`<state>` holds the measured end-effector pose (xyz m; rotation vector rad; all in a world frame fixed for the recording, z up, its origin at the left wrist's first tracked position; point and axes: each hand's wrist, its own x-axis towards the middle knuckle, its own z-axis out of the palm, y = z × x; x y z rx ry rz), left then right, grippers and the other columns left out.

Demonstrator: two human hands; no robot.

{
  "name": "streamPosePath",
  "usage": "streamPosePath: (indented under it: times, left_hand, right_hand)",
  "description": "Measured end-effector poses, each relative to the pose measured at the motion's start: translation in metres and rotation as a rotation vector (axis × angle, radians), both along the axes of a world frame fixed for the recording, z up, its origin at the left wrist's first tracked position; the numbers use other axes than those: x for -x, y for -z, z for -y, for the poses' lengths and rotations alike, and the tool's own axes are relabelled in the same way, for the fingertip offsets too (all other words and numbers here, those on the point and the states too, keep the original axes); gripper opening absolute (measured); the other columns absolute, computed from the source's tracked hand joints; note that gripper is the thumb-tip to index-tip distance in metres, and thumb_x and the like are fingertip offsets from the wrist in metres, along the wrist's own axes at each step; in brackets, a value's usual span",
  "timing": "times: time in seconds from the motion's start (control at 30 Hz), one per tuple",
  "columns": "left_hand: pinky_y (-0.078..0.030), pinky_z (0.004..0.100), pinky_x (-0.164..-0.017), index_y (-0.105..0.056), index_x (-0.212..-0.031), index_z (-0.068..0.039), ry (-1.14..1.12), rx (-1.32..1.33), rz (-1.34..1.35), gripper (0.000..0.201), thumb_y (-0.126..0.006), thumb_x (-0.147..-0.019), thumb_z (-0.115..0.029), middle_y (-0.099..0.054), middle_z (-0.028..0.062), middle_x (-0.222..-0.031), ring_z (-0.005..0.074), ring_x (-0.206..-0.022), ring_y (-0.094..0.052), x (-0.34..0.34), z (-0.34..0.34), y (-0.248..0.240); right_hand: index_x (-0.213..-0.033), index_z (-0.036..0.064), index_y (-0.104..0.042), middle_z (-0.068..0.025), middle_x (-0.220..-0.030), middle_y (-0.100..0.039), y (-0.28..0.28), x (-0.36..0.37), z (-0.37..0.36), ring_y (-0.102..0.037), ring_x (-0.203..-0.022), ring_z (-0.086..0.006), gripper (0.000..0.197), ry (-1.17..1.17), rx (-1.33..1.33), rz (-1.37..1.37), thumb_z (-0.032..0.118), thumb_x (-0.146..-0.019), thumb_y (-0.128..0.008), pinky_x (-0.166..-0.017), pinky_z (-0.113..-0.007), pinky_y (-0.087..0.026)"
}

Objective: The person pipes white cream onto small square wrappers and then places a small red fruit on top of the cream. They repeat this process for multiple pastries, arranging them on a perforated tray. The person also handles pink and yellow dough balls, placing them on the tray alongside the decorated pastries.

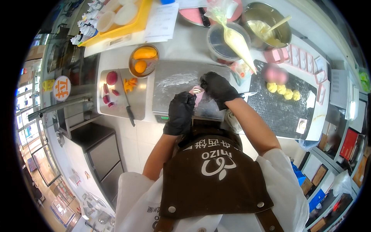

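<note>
Both my hands wear black gloves and meet over the steel work surface (164, 100), which is dusted with white powder. Between them is a thin pink dough sheet (198, 99) with some white filling showing at its top. My left hand (181, 112) is closed around its left side. On the other side, my right hand (217, 87) has bent fingers pinching the sheet's upper right edge. The gloves hide much of the sheet. Close to my right wrist lies a knife blade (248, 94), its handle out of sight.
At left, a board (137, 104) holds a knife (129, 104), red fruit (111, 78) and orange cubes (130, 83). Behind it stands a fruit bowl (132, 71). A filled piping bag (236, 42) rests across a tub (216, 48). Yellow balls (288, 94) sit on a black mat (274, 116).
</note>
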<state>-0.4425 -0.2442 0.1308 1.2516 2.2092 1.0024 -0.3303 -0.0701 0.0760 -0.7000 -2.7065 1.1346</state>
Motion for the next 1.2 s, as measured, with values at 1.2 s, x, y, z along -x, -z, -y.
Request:
streamPosePath:
  times: [1.2]
  left_hand:
    - [-0.051,0.0441,-0.087,-0.071,-0.11,-0.007,-0.083,0.213,0.042,0.025,-0.058,-0.094,-0.021,-0.07,0.0162,-0.107,0.0371,-0.101,-0.065,0.015,0.028,0.001]
  right_hand:
    - [-0.105,-0.0002,-0.067,-0.0252,-0.098,-0.069,-0.003,-0.069,0.028,-0.067,-0.096,-0.0406,0.026,0.377,0.455,0.196,0.019,-0.089,-0.063,-0.082,-0.042,-0.052]
